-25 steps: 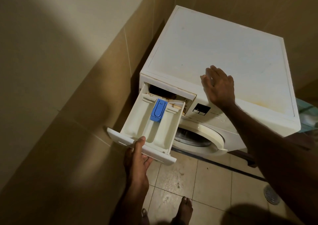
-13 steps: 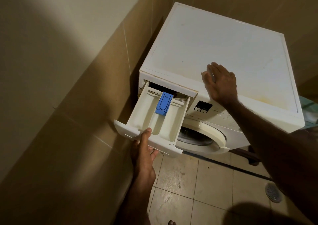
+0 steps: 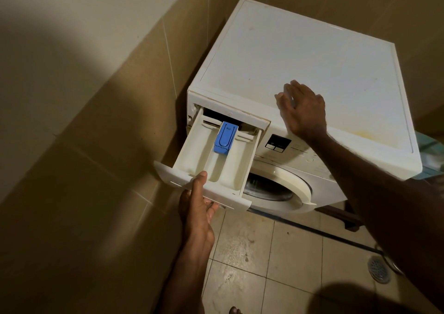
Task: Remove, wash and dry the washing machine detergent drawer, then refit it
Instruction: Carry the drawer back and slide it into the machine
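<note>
Drawer [image 3: 216, 159] in left hand [image 3: 197, 208]

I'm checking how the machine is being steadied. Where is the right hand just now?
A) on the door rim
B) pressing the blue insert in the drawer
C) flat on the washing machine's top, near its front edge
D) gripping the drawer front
C: the right hand lies fingers spread on the washing machine top, while the left hand grips the detergent drawer front.

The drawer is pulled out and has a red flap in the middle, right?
Not quite. The head view shows the drawer pulled out, held by the left hand, but the flap in the middle is blue, not red.
</note>
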Available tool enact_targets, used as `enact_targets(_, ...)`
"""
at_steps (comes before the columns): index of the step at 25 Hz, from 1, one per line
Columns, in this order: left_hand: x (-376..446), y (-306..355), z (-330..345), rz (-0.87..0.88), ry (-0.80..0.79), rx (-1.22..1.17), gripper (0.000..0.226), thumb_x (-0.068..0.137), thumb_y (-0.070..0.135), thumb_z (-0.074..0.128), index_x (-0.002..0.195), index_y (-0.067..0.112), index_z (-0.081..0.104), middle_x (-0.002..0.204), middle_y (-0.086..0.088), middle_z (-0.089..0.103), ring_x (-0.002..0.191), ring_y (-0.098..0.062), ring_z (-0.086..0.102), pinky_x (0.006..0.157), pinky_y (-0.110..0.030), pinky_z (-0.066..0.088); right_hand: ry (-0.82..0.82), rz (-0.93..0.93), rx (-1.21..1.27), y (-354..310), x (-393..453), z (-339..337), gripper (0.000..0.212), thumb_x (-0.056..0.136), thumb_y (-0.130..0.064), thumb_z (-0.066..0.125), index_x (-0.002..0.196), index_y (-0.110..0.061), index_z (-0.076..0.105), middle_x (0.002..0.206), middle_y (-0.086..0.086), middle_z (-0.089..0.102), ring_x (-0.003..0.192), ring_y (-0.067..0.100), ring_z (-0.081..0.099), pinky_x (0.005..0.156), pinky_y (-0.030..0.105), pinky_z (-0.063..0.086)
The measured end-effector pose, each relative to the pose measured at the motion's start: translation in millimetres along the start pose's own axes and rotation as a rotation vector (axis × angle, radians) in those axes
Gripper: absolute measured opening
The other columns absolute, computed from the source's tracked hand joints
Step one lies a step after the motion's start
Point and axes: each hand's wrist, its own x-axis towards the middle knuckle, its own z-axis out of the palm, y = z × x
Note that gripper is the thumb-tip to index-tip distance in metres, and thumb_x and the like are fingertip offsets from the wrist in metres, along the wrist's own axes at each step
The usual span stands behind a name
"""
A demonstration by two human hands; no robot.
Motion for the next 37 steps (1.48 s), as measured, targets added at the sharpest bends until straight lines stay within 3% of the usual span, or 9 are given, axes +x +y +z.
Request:
enact_targets(2, 1, -1, 1, 0.013, -0.003, -0.001, 0.026, 0.085, 0.039, 0.077, 0.108, 0.034, 0.067, 0.115, -0.004, 0.073, 0.110, -0.027, 0.070, 0.087, -0.043, 0.059, 0.010, -0.081, -0.062, -1, -3, -2, 0.018, 0.105, -0.027, 0.039, 0.110, -0.014, 0.051, 0.103, 0.008, 0.053, 0.095, 0.031, 0.051, 0.071, 0.043, 0.047)
enact_targets(5, 2, 0, 2, 0.026, 0.006, -0.015, 0.039, 0.072, 0.049, 0.080, 0.106, 0.036, 0.065, 0.116, -0.006, 0.073, 0.110, -0.028, 0.071, 0.093, -0.049, 0.059, 0.035, -0.013, 0.041, -3, -2, -5, 0.019, 0.107, -0.029, 0.040, 0.102, -0.014, 0.051, 0.098, 0.008, 0.054, 0.092, 0.032, 0.053, 0.074, 0.047, 0.050)
enact_targets(11, 2, 2, 1, 0.061, 0.017, -0.034, 0.052, 0.065, 0.053, 0.080, 0.110, 0.035, 0.063, 0.119, -0.007, 0.071, 0.109, -0.027, 0.071, 0.080, -0.041, 0.063, 0.008, -0.025, -0.018, 3, 0, 7, 0.026, 0.109, -0.035, 0.037, 0.105, -0.016, 0.054, 0.104, 0.004, 0.056, 0.097, 0.027, 0.053, 0.075, 0.042, 0.044)
enact_targets(15, 0, 4, 3, 0.049, 0.036, -0.018, 0.054, 0.061, 0.056, 0.082, 0.108, 0.036, 0.063, 0.125, -0.009, 0.068, 0.114, -0.030, 0.068, 0.095, -0.052, 0.059, 0.029, 0.019, -0.008, 2, 1, 5, 0.030, 0.109, -0.037, 0.034, 0.103, -0.016, 0.054, 0.098, 0.001, 0.053, 0.093, 0.025, 0.050, 0.072, 0.039, 0.038)
enact_targets(21, -3, 3, 7, 0.046, 0.091, -0.050, 0.044, 0.080, 0.046, 0.080, 0.116, 0.029, 0.060, 0.121, -0.009, 0.069, 0.109, -0.028, 0.070, 0.093, -0.051, 0.060, 0.049, -0.009, 0.018, -1, -1, 2, 0.030, 0.109, -0.038, 0.036, 0.104, -0.014, 0.054, 0.099, 0.006, 0.056, 0.094, 0.031, 0.056, 0.073, 0.042, 0.044)
enact_targets(24, -6, 1, 10, 0.047, 0.119, -0.050, 0.049, 0.082, 0.045, 0.079, 0.122, 0.027, 0.058, 0.121, -0.009, 0.068, 0.108, -0.028, 0.069, 0.091, -0.051, 0.061, 0.036, 0.000, 0.098, -2, -2, -2, 0.026, 0.109, -0.036, 0.039, 0.114, -0.015, 0.052, 0.111, 0.017, 0.061, 0.105, 0.041, 0.059, 0.085, 0.054, 0.050)
enact_targets(26, -7, 2, 9, 0.040, 0.118, -0.056, 0.049, 0.080, 0.048, 0.080, 0.120, 0.028, 0.059, 0.122, -0.010, 0.067, 0.110, -0.029, 0.069, 0.091, -0.051, 0.061, 0.075, -0.053, 0.097, -1, -4, -2, 0.017, 0.108, -0.032, 0.043, 0.112, -0.016, 0.048, 0.107, 0.020, 0.061, 0.100, 0.042, 0.060, 0.083, 0.058, 0.052)
enact_targets(31, -7, 6, 6, 0.070, 0.100, -0.062, 0.077, 0.067, 0.052, 0.083, 0.133, 0.025, 0.056, 0.126, -0.010, 0.067, 0.112, -0.028, 0.069, 0.084, -0.047, 0.064, 0.028, -0.133, -0.173, 4, -4, 7, 0.034, 0.113, -0.036, 0.032, 0.124, -0.012, 0.053, 0.112, 0.015, 0.058, 0.104, 0.036, 0.057, 0.074, 0.047, 0.050)
enact_targets(37, -13, -2, 14, 0.084, 0.107, -0.045, 0.064, 0.075, 0.044, 0.083, 0.129, 0.023, 0.057, 0.123, -0.010, 0.068, 0.107, -0.028, 0.071, 0.074, -0.040, 0.065, 0.023, -0.097, -0.160, 6, -2, 9, 0.033, 0.113, -0.039, 0.030, 0.119, -0.015, 0.053, 0.107, 0.009, 0.055, 0.098, 0.031, 0.054, 0.073, 0.042, 0.044)
